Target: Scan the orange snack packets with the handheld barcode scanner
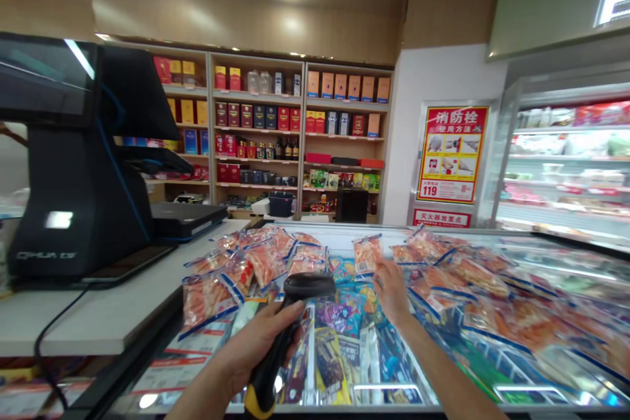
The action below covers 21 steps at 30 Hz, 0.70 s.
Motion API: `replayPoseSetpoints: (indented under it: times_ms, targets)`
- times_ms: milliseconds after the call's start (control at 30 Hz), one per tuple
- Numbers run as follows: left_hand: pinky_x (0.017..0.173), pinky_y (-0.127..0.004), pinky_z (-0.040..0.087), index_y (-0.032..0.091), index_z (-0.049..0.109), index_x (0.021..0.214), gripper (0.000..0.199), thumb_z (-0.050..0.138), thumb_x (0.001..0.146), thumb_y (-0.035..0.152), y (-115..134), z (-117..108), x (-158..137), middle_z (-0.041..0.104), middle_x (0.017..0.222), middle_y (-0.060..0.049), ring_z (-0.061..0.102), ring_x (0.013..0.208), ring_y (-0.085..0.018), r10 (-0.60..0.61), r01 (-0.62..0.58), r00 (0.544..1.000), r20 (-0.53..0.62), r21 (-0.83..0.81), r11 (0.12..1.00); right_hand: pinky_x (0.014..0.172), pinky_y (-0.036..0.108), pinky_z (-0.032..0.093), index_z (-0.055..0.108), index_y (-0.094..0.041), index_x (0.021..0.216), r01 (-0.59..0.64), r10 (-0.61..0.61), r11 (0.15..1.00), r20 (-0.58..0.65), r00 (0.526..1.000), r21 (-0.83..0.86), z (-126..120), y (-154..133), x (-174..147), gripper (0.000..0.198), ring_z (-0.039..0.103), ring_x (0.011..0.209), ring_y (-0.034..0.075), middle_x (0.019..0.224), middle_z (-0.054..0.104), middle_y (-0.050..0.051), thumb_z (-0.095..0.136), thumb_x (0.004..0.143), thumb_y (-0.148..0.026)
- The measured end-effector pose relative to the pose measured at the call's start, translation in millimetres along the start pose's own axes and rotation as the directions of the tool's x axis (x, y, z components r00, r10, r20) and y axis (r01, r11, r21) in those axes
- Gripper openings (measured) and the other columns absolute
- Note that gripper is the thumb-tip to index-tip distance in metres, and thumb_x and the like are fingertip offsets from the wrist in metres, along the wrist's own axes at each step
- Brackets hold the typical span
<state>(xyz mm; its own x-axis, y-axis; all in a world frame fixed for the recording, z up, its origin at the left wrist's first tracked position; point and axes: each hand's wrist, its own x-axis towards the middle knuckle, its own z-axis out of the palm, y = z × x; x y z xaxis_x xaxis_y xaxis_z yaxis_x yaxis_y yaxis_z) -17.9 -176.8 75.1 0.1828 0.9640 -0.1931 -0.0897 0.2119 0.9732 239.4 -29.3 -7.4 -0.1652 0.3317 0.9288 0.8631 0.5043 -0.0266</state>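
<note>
A black barcode scanner (309, 285) with a yellow-tipped handle is gripped in my left hand (256, 340), its head tilted up and forward. My right hand (392, 290) is closed at the lower right edge of a clear snack packet (365, 253) with reddish-orange contents and blue edges. That packet is raised over the glass top of a chest freezer, right of the scanner head. Similar packets (266, 259) lie heaped on the left of the glass, and a larger spread of packets (477, 275) covers the right side.
On the left, a black checkout terminal (79, 190) stands on a white counter (63, 325), with a cable hanging over its front. Colourful ice-cream packages (339, 318) show through the freezer glass. Shelves of boxed goods (258, 118) line the back wall; a lit display fridge (566, 170) stands right.
</note>
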Motion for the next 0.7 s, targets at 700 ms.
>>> replayPoseSetpoints:
  times_ms: [700]
  targets:
    - [0.040, -0.017, 0.031, 0.016, 0.044, 0.068, 0.033, 0.052, 0.065, 0.048, 2, -11, 0, 0.051, 0.054, 0.003, 0.045, 0.040, -0.005, 0.013, -0.010, 0.996, 0.093, -0.034, 0.999, 0.081, 0.039, 0.037, 0.052, -0.019, 0.069, 0.025, -0.026, 0.999, 0.041, 0.999, 0.021, 17, -17, 1, 0.016, 0.042, 0.093, 0.020, 0.098, 0.051, 0.007, 0.040, 0.072, -0.009]
